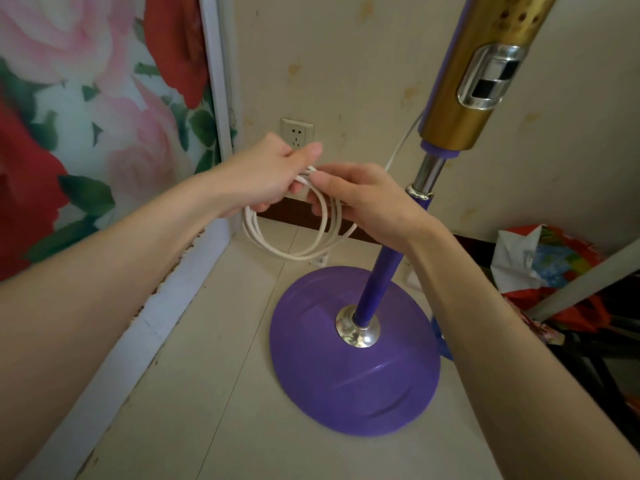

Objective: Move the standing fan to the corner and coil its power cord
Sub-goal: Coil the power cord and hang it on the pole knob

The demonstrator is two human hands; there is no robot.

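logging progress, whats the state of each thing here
power cord: looped in a coil, held up by both hands
left hand: gripping the coil's top
right hand: pinching the loops
standing fan: upright on the floor by the wall
wall socket: nothing plugged in

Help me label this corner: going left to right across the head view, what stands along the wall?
Floral panel → white frame → wall socket → fan's gold column → colourful bags.
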